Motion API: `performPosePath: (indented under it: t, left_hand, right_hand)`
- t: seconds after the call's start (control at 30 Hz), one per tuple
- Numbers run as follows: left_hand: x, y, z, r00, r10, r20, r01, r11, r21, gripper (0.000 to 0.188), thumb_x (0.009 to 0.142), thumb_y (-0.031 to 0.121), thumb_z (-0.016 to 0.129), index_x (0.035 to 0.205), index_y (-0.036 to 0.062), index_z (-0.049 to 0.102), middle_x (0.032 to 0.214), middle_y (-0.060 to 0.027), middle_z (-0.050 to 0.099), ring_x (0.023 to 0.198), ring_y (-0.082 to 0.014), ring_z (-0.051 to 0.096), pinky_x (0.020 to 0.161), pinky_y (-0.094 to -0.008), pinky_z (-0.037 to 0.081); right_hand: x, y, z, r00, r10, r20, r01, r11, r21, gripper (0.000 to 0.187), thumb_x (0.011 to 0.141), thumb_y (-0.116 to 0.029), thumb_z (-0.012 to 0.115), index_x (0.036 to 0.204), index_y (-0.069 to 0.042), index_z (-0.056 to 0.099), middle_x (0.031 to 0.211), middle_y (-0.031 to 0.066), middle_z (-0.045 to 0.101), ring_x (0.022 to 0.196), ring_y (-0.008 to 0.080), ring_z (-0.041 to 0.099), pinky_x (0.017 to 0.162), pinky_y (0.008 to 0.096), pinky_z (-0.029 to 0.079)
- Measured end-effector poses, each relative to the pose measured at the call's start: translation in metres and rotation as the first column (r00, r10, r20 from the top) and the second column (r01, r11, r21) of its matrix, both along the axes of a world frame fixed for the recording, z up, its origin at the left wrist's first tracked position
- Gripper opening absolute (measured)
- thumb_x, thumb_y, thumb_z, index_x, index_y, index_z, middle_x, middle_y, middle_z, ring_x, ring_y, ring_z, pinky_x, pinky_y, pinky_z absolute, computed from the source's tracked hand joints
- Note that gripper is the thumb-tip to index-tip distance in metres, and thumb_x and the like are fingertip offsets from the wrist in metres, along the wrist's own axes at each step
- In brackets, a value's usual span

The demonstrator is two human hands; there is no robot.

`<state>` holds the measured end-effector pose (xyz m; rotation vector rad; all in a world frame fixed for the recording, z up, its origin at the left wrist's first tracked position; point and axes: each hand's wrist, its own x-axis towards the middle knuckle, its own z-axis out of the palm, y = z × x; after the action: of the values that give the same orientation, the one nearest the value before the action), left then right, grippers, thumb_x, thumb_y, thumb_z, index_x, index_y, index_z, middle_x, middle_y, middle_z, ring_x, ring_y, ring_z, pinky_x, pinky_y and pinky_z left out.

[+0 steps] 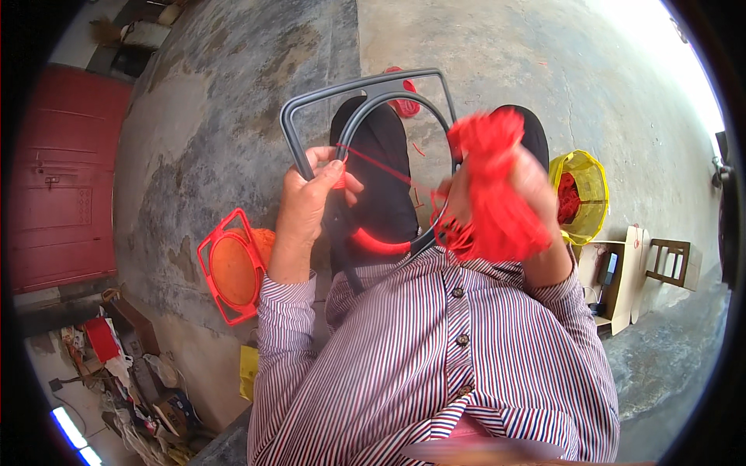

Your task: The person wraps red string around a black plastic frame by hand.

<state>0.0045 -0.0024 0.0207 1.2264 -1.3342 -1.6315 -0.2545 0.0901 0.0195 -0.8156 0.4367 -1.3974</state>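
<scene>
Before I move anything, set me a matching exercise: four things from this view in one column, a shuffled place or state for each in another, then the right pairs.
Things:
1. left hand
2. red cord bundle
3. yellow container
4. red door

Places and states:
A. at the far left of the picture
B. held in the right hand
C. on the person's right, with red material inside
D. gripping the grey frame

Pairs: 1-D, 2-B, 3-C, 4-A
</scene>
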Motion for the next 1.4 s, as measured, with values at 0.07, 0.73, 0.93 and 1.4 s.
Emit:
performPosePath:
  t: [0.07, 0.73, 0.93, 1.4]
  left_hand:
    - [0.001, -0.003, -0.003, 1.0, -0.003, -0.017, 0.003, 1.0, 0.001, 0.02, 0.091, 0.016, 0.057, 0.096, -0.0037, 0.058, 0.073, -0.0128, 0.065, 0.055, -0.0138, 0.059, 0.051, -0.0233, 0.048]
    - [-0.033, 0.002, 0.009, 0.996, -0.078, 0.043, 0.079, 0.996, -0.027, 0.027, 0.092, 0.024, 0.059, 0.085, -0.0021, 0.059, 0.063, -0.0103, 0.061, 0.049, -0.0137, 0.057, 0.048, -0.0236, 0.047]
    - [-0.027, 0.001, 0.009, 0.995, -0.072, 0.071, 0.076, 0.996, -0.046, 0.026, 0.091, 0.023, 0.059, 0.083, -0.0017, 0.06, 0.063, -0.0101, 0.062, 0.051, -0.0149, 0.058, 0.051, -0.0252, 0.049]
    - [-0.034, 0.008, 0.009, 0.937, 0.022, 0.349, 0.145, 0.884, -0.445, 0.012, 0.077, 0.01, 0.068, 0.079, -0.0016, 0.067, 0.086, -0.0109, 0.064, 0.069, -0.0187, 0.061, 0.066, -0.0321, 0.047]
  right_hand:
    - [0.021, 0.019, 0.006, 0.999, -0.025, -0.044, 0.034, 0.978, 0.204, 0.038, 0.091, -0.028, 0.064, 0.116, -0.001, 0.052, 0.106, 0.0059, 0.058, 0.091, 0.012, 0.059, 0.079, 0.0282, 0.048]
    - [0.01, -0.062, -0.071, 0.553, 0.014, -0.833, 0.279, 0.939, 0.201, 0.051, 0.083, -0.043, 0.067, 0.102, 0.003, 0.06, 0.086, 0.0149, 0.065, 0.081, 0.0203, 0.064, 0.073, 0.0315, 0.049]
    - [0.018, -0.06, -0.084, 0.738, 0.047, -0.673, 0.205, 0.935, 0.29, 0.044, 0.08, -0.036, 0.069, 0.101, 0.002, 0.061, 0.086, 0.0134, 0.064, 0.08, 0.0192, 0.062, 0.076, 0.0324, 0.048]
    - [0.024, -0.066, -0.05, 0.996, -0.001, -0.092, 0.023, 0.972, 0.234, 0.035, 0.086, -0.011, 0.067, 0.118, 0.0, 0.058, 0.104, 0.0051, 0.065, 0.094, 0.0122, 0.061, 0.088, 0.0292, 0.048]
